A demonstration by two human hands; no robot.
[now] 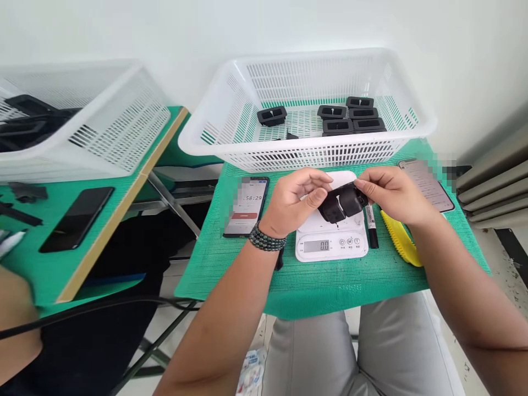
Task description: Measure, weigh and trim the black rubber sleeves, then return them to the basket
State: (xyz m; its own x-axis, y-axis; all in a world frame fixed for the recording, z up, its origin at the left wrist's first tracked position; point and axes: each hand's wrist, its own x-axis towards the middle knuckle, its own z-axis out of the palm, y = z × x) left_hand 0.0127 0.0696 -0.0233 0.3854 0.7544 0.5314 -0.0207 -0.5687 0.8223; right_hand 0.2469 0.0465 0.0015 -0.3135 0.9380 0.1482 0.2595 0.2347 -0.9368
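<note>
Both my hands hold one black plastic part (345, 202) above a white digital scale (313, 248). My left hand (300, 199), with a beaded bracelet on the wrist, grips the part's left end between thumb and fingers. Thumb and fingertips of my right hand (385, 190) pinch its right end. The part is tilted and shows two rounded lobes with a light slit between them. The scale's display reads 0.0. A marker pen (372, 228) with a black cap lies just right of the scale. Beside it is a curved yellow object (399, 239), partly behind my right forearm.
Behind the scale stands a white plastic basket (289, 148) with several black parts (338, 126). One phone (246, 206) shows a timer; another phone (429, 184) lies at the right. On the left table are a second basket (119, 126), a dark phone (77, 219) and a person's arm (18, 308).
</note>
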